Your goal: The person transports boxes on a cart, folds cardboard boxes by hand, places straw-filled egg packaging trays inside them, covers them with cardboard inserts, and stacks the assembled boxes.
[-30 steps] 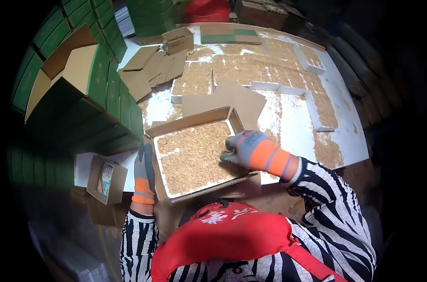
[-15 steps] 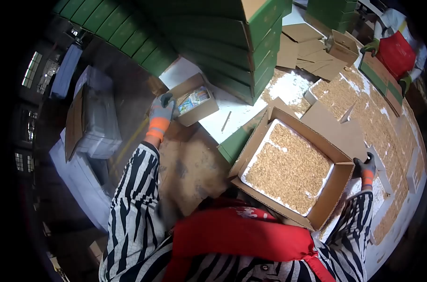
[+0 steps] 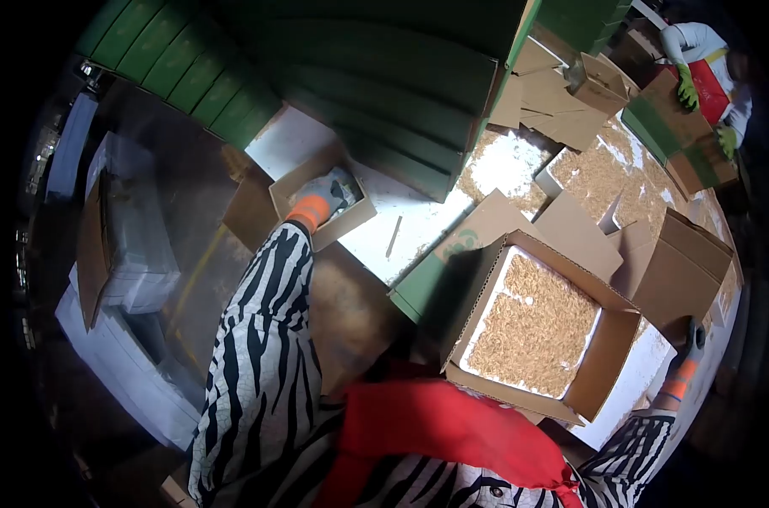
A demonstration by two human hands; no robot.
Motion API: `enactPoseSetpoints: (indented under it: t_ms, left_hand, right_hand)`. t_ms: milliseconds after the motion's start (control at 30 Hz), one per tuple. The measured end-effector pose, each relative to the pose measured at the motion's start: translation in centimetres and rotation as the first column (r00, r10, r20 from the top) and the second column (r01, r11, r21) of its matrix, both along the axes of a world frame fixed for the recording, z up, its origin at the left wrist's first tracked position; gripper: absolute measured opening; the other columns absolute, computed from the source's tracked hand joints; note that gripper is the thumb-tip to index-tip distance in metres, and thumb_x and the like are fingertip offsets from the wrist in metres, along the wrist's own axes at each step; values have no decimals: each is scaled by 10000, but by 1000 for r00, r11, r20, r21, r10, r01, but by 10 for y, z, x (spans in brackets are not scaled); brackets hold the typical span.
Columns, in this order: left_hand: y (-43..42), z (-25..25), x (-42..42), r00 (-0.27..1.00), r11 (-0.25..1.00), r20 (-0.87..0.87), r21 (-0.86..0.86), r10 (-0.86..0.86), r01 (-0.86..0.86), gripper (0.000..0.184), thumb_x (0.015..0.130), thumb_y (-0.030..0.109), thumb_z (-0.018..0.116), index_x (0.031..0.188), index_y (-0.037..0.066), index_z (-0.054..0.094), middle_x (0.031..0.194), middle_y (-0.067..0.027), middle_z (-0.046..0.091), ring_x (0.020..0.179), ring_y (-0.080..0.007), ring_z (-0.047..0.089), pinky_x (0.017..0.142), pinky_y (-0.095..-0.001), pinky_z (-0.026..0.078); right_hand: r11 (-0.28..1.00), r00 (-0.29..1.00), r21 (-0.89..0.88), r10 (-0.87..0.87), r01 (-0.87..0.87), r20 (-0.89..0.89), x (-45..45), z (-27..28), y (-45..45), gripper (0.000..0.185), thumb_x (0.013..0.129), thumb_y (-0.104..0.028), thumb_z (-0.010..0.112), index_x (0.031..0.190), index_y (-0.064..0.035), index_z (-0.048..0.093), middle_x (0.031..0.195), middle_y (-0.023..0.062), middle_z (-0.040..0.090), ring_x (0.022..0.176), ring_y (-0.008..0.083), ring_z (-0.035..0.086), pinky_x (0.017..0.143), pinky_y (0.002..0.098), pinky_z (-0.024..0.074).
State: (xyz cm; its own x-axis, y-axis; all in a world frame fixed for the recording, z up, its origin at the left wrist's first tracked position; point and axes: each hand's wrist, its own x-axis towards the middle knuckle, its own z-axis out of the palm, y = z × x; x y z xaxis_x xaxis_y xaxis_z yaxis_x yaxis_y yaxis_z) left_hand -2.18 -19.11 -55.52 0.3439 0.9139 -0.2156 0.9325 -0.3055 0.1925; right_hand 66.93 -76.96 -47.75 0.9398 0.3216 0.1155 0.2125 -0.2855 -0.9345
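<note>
The left hand is resting inside a box at the counter's edge, the right hand beside cardboard; any finger grip is unclear.

Glare bleaches a far patch of the tabletop; the green boxes stand in shadow; fisheye edges curve into black.

The left hand is sheathed in matt fabric and surrounded by a small carton of matt cardboard. Near the right hand, rough shreds are contained in a corrugated cardboard box; between the hands, the worktop is finished smooth.
</note>
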Motion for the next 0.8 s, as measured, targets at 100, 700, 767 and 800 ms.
enactPoseSetpoints:
  t_ms: [100,700,767,800]
  left_hand:
    - [5,6,-3,987,979,-29,-125,161,-163,436,828,317,603,1202,94,596,1088,-200,649,1009,-371,616,910,-423,475]
    - [-105,154,48,368,980,926,14,-87,197,228,859,128,644,1048,11,693,888,-97,671,779,-154,609,694,-278,484]
    - [-181,214,97,402,779,674,468,-620,417,252,847,130,622,1071,28,676,928,-95,636,830,-213,591,738,-314,477]
    - [-212,228,115,415,544,361,656,-835,524,278,840,142,611,1092,37,664,950,-98,617,873,-251,580,777,-338,471]
  right_hand:
    - [999,999,31,-33,34,-19,-73,32,22,308,880,-178,677,1146,-27,639,1107,45,626,1021,160,554,888,289,440]
    - [981,918,70,-195,182,345,-190,94,30,265,900,-118,652,1128,17,643,1079,62,662,933,126,591,828,281,487]
    - [998,880,61,-48,22,473,-247,121,67,238,888,-59,642,1121,-10,650,1071,75,669,922,138,608,808,292,499]
    - [985,860,112,55,-129,507,-279,136,88,240,871,-27,645,1110,-30,658,1064,83,675,910,153,621,798,298,504]
